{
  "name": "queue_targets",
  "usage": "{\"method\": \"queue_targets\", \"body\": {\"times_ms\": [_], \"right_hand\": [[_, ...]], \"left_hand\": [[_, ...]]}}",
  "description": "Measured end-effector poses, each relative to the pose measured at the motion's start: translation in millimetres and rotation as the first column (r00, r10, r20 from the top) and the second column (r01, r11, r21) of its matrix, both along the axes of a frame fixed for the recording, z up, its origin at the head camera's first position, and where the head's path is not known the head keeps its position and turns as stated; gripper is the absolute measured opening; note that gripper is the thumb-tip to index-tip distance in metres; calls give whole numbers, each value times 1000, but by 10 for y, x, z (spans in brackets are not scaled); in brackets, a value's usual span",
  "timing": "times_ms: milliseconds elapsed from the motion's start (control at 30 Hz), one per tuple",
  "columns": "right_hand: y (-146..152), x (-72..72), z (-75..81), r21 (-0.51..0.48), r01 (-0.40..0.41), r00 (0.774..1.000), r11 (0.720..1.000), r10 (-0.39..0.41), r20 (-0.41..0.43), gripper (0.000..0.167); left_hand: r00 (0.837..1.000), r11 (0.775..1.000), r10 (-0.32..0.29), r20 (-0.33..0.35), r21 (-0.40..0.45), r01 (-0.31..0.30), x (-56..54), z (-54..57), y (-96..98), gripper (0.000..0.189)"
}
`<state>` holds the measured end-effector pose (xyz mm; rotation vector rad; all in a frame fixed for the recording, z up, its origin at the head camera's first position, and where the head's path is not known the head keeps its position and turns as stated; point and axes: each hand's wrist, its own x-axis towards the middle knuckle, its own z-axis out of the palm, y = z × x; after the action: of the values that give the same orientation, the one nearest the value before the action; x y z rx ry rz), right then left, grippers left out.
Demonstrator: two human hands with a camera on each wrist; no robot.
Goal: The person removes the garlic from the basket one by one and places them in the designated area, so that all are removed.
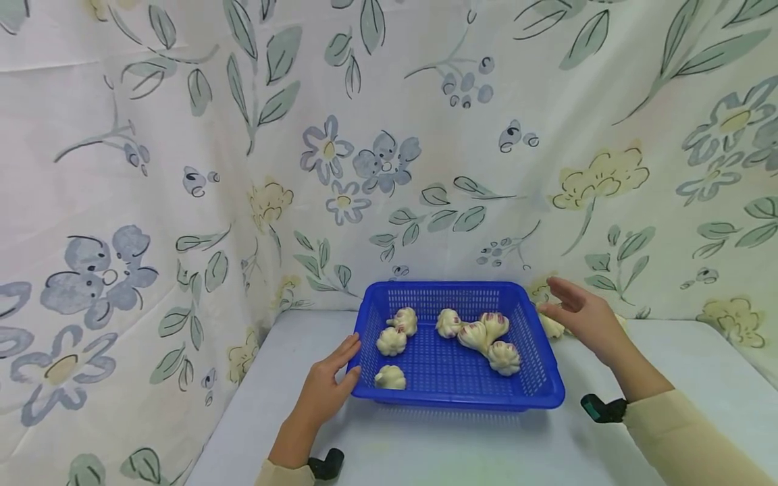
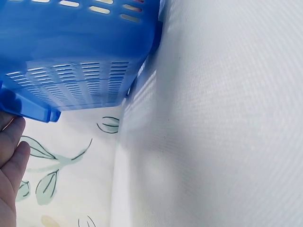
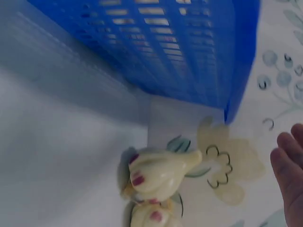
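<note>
A blue plastic basket (image 1: 452, 399) with slotted walls stands on the white table, holding several garlic bulbs (image 1: 391, 341). Three of them lie along its left side, and the others cluster toward the right, such as the bulb (image 1: 504, 358) near the right wall. My left hand (image 1: 328, 381) touches the basket's left rim with extended fingers. Just past the right rim, my right hand (image 1: 586, 320) hovers with its fingers apart from the basket and holds nothing. Below it, more garlic bulbs (image 3: 161, 175) lie on the table beside the basket, partly hidden by that hand in the head view.
The white table (image 1: 292, 337) extends on both sides of the basket and in front of it. A floral curtain (image 1: 425, 135) hangs behind the table and along its left side. Black wrist mounts (image 1: 603, 408) sit at both wrists.
</note>
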<state>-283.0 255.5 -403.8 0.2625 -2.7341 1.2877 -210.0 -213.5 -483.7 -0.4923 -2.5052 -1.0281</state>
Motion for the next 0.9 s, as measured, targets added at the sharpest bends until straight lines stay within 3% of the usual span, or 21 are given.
{"method": "queue_targets", "body": {"times_ms": [133, 367, 700, 900], "right_hand": [[-155, 37, -23, 12, -109, 994, 994, 109, -7, 81], [-329, 34, -151, 78, -268, 963, 960, 270, -12, 77], [-556, 6, -285, 204, -352, 936, 914, 348, 56, 78], [-653, -8, -297, 372, -363, 930, 854, 356, 91, 77]], "left_hand": [[1000, 1000, -5, 3, 5, 5, 1, 1, 0, 46], [1000, 1000, -6, 13, 18, 6, 3, -5, 0, 46], [1000, 1000, -19, -5, 17, 19, 1, -26, 6, 46], [1000, 1000, -17, -17, 3, 17, -9, -15, -6, 45]]}}
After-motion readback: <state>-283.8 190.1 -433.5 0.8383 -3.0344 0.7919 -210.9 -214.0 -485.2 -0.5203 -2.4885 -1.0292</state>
